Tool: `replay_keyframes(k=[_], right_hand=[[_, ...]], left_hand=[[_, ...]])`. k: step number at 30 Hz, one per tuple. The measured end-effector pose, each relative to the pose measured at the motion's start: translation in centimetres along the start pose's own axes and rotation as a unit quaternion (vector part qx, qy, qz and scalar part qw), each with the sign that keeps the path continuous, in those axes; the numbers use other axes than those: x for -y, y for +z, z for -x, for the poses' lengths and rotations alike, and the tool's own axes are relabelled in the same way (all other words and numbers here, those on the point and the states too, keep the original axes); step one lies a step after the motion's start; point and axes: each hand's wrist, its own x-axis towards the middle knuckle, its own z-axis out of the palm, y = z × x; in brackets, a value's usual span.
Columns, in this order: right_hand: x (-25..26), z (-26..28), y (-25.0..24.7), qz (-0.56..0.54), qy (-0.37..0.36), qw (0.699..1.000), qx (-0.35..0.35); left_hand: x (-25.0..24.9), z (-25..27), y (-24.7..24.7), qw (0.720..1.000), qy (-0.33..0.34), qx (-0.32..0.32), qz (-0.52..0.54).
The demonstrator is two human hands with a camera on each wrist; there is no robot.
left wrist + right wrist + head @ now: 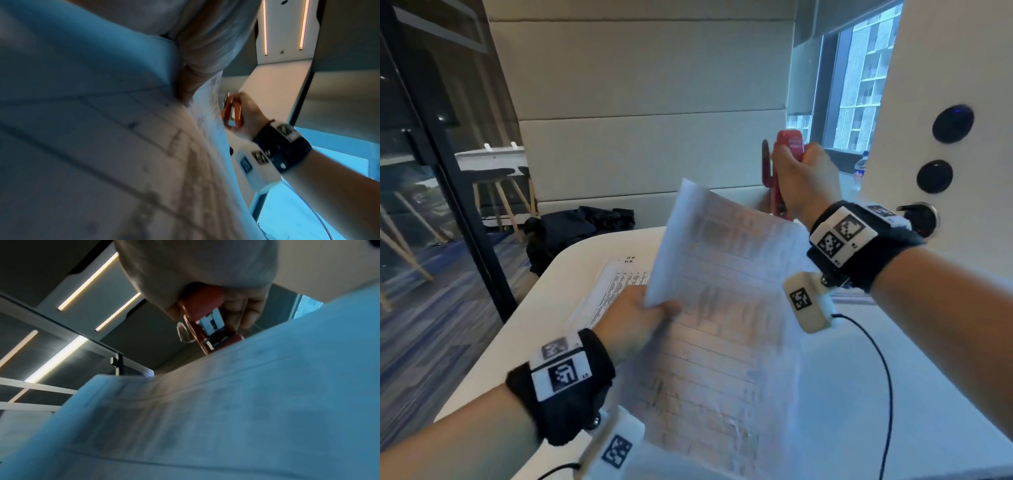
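A sheaf of printed paper sheets (722, 308) is lifted off the white table (893, 394), tilted and blurred. My left hand (643, 315) pinches its left edge, thumb on top. My right hand (804, 178) grips a red stapler (787, 147) upright, just beyond the paper's far right corner. In the left wrist view the stapler (232, 112) sits close to the paper's (123, 146) edge. In the right wrist view the stapler (207, 321) points down at the paper (226, 418), my fingers (244, 311) curled round it.
Another printed sheet (616, 284) lies flat on the table under my left hand. A dark bag or garment (578, 233) lies on the floor beyond the table. A white panel with round black buttons (952, 123) stands at right. A cable (883, 377) trails from my right wrist.
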Motion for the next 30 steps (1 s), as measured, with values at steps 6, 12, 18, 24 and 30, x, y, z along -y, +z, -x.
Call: replay_keyframes(k=[6, 12, 18, 24, 30], right_hand=[[-5.5, 2.7, -2.3, 0.248, 0.091, 0.94, 0.216], [-9.2, 7.8, -1.9, 0.372, 0.098, 0.794, 0.472], [-9.6, 10.2, -0.7, 0.472, 0.008, 0.732, 0.491], [-7.2, 9.1, -2.8, 0.243, 0.052, 0.794, 0.555], [-5.5, 8.7, -2.8, -0.206, 0.247, 0.846, 0.424]], left_hand=[[0.4, -1.2, -3.6, 0.989, -0.04, -0.08, 0.117], [0.9, -3.2, -4.5, 0.971, -0.102, -0.089, 0.198], [0.2, -4.9, -3.2, 0.97, -0.124, -0.059, 0.199], [-0.2, -6.6, -2.5, 0.97, -0.124, -0.042, 0.206], [-0.6, -8.0, -1.5, 0.964, -0.131, -0.084, 0.216]])
